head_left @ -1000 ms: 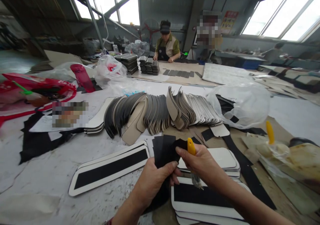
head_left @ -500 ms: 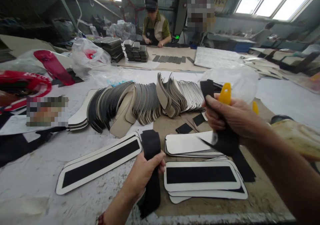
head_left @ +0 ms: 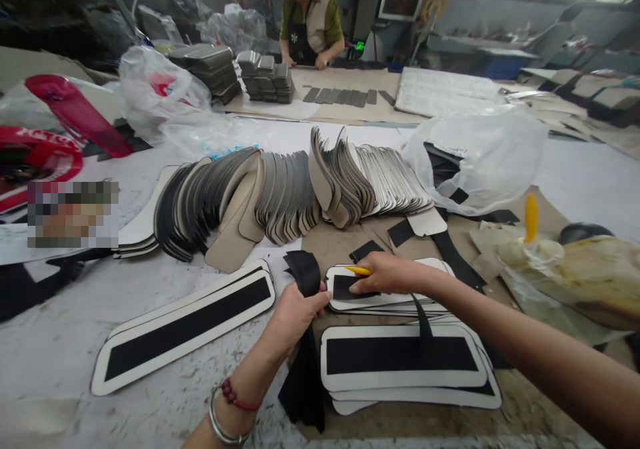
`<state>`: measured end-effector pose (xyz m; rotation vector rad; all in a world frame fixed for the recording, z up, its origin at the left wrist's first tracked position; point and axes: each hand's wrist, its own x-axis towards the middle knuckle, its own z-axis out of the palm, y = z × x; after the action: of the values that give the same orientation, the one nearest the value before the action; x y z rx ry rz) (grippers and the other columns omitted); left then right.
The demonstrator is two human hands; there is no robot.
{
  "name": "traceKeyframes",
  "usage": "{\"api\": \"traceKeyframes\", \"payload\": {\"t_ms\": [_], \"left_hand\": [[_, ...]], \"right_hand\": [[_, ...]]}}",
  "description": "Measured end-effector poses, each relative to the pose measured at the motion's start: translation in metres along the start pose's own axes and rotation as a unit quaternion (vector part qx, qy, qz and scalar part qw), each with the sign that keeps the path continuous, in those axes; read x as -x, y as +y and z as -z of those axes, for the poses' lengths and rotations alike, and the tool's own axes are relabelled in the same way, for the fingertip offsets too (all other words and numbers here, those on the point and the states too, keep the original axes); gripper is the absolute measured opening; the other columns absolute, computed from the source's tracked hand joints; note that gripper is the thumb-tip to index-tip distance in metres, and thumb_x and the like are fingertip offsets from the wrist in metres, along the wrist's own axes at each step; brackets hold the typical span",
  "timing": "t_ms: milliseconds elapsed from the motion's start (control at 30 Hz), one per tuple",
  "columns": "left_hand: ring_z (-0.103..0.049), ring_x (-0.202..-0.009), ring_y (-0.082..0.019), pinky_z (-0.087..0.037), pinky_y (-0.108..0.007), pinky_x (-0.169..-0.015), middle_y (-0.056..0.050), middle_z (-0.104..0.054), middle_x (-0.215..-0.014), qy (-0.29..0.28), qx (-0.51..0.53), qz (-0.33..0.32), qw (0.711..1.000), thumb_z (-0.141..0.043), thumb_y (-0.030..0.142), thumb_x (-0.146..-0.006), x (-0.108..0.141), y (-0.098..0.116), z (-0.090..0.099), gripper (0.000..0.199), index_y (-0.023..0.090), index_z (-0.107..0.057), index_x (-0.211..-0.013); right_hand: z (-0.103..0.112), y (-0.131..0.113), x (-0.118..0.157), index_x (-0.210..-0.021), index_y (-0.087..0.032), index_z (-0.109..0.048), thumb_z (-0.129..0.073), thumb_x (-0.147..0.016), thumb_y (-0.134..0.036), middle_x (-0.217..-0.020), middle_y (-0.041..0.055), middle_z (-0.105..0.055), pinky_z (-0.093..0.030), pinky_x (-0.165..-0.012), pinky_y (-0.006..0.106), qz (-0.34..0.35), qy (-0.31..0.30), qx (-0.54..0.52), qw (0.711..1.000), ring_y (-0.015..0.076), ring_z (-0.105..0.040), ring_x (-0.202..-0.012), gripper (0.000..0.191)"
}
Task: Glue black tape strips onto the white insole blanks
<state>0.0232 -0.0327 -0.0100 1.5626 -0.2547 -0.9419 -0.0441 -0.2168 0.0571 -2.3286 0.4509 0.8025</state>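
My left hand [head_left: 297,312] is closed around a bundle of black fabric strips [head_left: 303,272], whose lower ends hang below it. Its fingertips reach the left end of a white rounded panel [head_left: 393,300] on a stack. Over that panel, my right hand [head_left: 384,274] lays the end of a black strip [head_left: 346,288], fingers pressing near its left end. The strip's other end dangles under my right wrist. A flat yellow tool [head_left: 358,270] is tucked in the same hand; its kind is unclear. Just below lies another stack topped by a white panel with a black strip [head_left: 400,356].
More stripped panels [head_left: 187,326] lie at left. Behind stands a long row of curved grey and beige pieces [head_left: 240,196]. At right are a plastic bag [head_left: 480,162] and a container with an upright yellow handle [head_left: 531,219]. A co-worker [head_left: 313,26] stands across the table.
My right hand has moved left and down, bringing the black strip from the air onto the upper white panel. My left hand keeps its bundle. The view has tipped downward.
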Motion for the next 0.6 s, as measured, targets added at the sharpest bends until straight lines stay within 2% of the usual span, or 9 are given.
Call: {"api": "traceKeyframes", "payload": {"t_ms": [167,400,600], "left_hand": [[-0.043,-0.050,-0.010,-0.034,-0.022,-0.051,0.003,-0.051,-0.054,-0.004,0.011,0.006,1.000,-0.065,0.033,-0.058,-0.003,0.000,-0.003,0.025,0.013,-0.058,-0.071],[-0.044,-0.050,-0.010,-0.035,-0.021,-0.050,0.002,-0.052,-0.052,-0.011,-0.013,0.019,1.000,-0.064,0.030,-0.060,-0.003,0.000,-0.002,0.020,0.013,-0.059,-0.069],[-0.045,-0.045,-0.011,-0.033,-0.022,-0.045,0.000,-0.052,-0.047,0.006,-0.044,0.035,0.998,-0.066,0.043,-0.064,-0.010,0.000,-0.006,0.031,0.014,-0.057,-0.061]], "right_hand": [[0.002,-0.002,-0.015,-0.071,-0.017,-0.063,-0.066,-0.076,-0.040,-0.062,-0.0005,-0.054,-0.029,-0.051,0.024,0.001,0.008,0.097,0.995,0.0143,-0.049,-0.059,0.024],[0.004,-0.004,-0.018,-0.088,-0.018,-0.071,-0.063,-0.077,-0.041,-0.071,0.0029,-0.064,-0.033,-0.053,0.024,0.001,-0.007,0.123,0.992,0.0180,-0.057,-0.067,0.026],[0.004,-0.010,-0.017,-0.092,-0.018,-0.071,-0.063,-0.078,-0.042,-0.074,0.0048,-0.066,-0.032,-0.052,0.024,0.001,-0.004,0.142,0.990,0.0189,-0.058,-0.068,0.029]]}}
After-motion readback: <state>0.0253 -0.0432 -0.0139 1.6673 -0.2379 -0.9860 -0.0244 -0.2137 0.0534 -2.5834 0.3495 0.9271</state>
